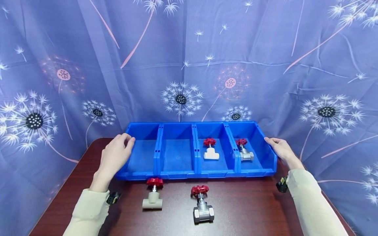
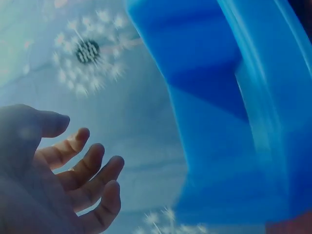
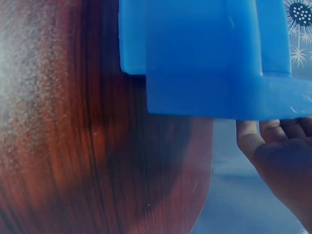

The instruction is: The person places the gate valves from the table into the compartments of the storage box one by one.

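Observation:
A blue divided bin (image 1: 178, 173) sits on the table. My left hand (image 1: 116, 152) is at its left wall, fingers loosely bent and holding nothing; the left wrist view shows the hand (image 2: 73, 170) beside the blue wall. At the right wall, my right hand (image 1: 280, 149) has its fingertips right at the rim; in the right wrist view the bin hides the tips of its fingers (image 3: 251, 134). Two valves with red handwheels lie inside: a white plastic valve (image 1: 211, 154) in the compartment second from right, and a metal valve (image 1: 246, 155) in the rightmost one.
In front of the bin, a beige plastic valve (image 1: 153, 200) and a larger metal valve (image 1: 203, 211), both with red handwheels, rest on the brown wooden table (image 1: 242, 209). A blue dandelion-print curtain (image 1: 147, 82) hangs behind the bin and along both sides.

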Tool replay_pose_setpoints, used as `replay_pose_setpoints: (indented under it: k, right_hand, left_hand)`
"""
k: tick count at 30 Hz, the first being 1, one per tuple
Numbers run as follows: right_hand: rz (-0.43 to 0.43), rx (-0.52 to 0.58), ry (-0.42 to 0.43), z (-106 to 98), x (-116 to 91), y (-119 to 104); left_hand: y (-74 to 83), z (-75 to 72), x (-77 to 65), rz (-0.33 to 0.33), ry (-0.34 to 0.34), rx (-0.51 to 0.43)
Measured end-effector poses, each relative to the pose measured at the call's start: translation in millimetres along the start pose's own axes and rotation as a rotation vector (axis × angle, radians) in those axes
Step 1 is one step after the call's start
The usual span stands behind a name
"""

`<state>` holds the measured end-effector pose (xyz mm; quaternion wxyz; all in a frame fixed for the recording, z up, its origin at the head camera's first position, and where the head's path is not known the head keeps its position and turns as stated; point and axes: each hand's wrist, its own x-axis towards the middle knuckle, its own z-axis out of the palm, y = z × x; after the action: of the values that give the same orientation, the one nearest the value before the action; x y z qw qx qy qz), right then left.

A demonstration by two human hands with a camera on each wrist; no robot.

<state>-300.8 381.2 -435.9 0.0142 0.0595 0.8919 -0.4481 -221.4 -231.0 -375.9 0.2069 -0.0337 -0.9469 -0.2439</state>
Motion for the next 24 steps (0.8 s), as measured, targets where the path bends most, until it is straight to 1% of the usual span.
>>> replay_pose_setpoints:
  k: [6, 10, 13, 18, 21, 24]
  right_hand:
    - [0.009, -0.009, -0.026, -1, 0, 0]
    - [0.014, -0.005, -0.027, -2, -1, 1]
    - [0.015, -0.008, -0.026, -2, -1, 1]
    - [0.019, 0.000, -0.028, -2, -1, 0]
    - [0.025, 0.028, -0.031, -1, -1, 0]
    - [0.021, 0.047, -0.026, 0, 0, 0]
  left_hand:
    - [30.3, 5.7, -9.1, 0.067, -0.073, -0.048]
    - [49.4, 14.9, -18.7, 0.093, -0.143, -0.073]
    - [61.3, 23.1, -27.9, 0.100, -0.199, -0.085]
    - [77.3, 38.2, -45.3, 0.104, -0.270, -0.110]
    - [84.8, 47.2, -55.3, 0.099, -0.308, -0.122]
    - [91.4, 55.5, -64.3, 0.113, -0.341, -0.135]
